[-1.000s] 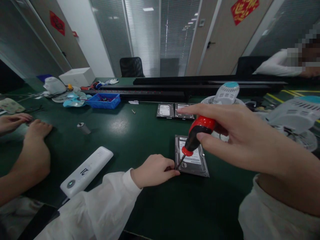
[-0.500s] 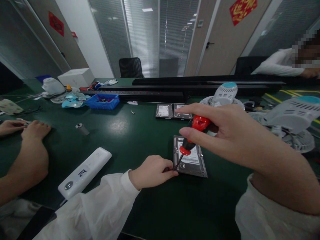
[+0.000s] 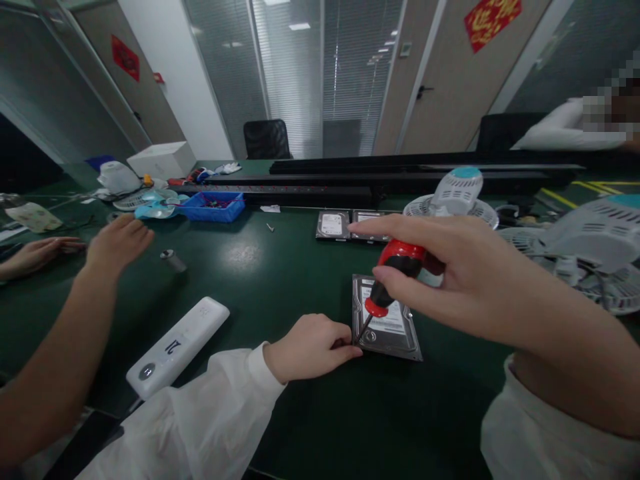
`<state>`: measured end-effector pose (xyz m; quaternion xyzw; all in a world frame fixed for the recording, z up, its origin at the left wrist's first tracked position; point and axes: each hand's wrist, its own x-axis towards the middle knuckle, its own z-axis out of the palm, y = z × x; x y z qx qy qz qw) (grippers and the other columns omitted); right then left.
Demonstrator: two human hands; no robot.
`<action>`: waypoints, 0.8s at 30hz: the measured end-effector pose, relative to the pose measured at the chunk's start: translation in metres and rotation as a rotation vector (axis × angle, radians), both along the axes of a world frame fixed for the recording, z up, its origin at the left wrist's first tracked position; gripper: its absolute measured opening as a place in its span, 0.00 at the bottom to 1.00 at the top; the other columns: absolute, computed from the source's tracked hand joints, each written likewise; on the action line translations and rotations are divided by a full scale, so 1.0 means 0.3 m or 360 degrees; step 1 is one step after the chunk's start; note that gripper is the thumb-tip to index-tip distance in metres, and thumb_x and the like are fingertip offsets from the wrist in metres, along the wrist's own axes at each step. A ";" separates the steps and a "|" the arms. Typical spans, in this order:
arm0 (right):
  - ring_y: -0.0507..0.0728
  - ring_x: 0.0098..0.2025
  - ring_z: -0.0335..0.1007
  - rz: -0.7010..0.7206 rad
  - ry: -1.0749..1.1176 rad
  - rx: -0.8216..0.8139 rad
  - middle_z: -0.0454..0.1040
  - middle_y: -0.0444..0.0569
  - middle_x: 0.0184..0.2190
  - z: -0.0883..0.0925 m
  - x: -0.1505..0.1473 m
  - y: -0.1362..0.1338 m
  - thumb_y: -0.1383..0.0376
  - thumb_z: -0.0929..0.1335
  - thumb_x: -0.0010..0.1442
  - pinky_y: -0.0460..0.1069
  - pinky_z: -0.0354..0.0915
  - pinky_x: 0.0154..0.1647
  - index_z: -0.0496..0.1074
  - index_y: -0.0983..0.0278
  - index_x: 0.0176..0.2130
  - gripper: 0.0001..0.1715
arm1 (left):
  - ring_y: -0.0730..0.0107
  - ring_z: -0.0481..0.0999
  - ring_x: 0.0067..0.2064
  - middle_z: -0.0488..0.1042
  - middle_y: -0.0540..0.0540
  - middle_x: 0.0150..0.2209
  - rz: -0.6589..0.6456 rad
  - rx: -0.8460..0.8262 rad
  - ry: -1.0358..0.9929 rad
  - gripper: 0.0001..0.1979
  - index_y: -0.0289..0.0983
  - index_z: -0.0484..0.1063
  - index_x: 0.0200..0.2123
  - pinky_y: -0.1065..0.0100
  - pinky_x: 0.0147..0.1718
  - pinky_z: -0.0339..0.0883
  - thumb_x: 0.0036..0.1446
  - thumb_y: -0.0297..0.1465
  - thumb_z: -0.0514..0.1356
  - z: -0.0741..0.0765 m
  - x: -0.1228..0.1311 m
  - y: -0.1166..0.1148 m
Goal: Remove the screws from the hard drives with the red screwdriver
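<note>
A silver hard drive (image 3: 395,337) with a white label lies flat on the dark green table. My right hand (image 3: 465,273) grips a red and black screwdriver (image 3: 400,257), held tilted with its thin shaft running down to the drive's near left corner. At that same corner my left hand (image 3: 313,347) is closed, thumb and fingertips pinching the drive's edge beside the screwdriver tip. The tip itself and any screw under it are too small to make out. Farther back, two more hard drives sit side by side: one (image 3: 333,225) in plain view, the other (image 3: 367,217) partly behind my right hand.
Left of my arm lies a white handheld device (image 3: 180,350); beyond it is a small metal cylinder (image 3: 173,261). A blue tray (image 3: 215,208) of small parts stands farther back. White fans (image 3: 457,190) crowd the right. A co-worker's hands (image 3: 117,240) are at far left.
The co-worker's near hand on the left has lifted and moved away from the other one. My hands keep their hold on the screwdriver and drive; the view has shifted slightly.
</note>
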<state>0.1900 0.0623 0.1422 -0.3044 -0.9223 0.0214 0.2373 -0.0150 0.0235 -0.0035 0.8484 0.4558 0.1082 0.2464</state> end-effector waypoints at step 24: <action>0.63 0.47 0.77 0.0009 0.0047 0.0149 0.79 0.55 0.50 -0.011 -0.009 0.016 0.52 0.66 0.68 0.55 0.70 0.42 0.70 0.62 0.64 0.31 | 0.68 0.77 0.29 0.77 0.51 0.27 -0.0021 0.0034 -0.0041 0.16 0.38 0.77 0.32 0.68 0.28 0.56 0.68 0.41 0.61 -0.007 -0.005 0.001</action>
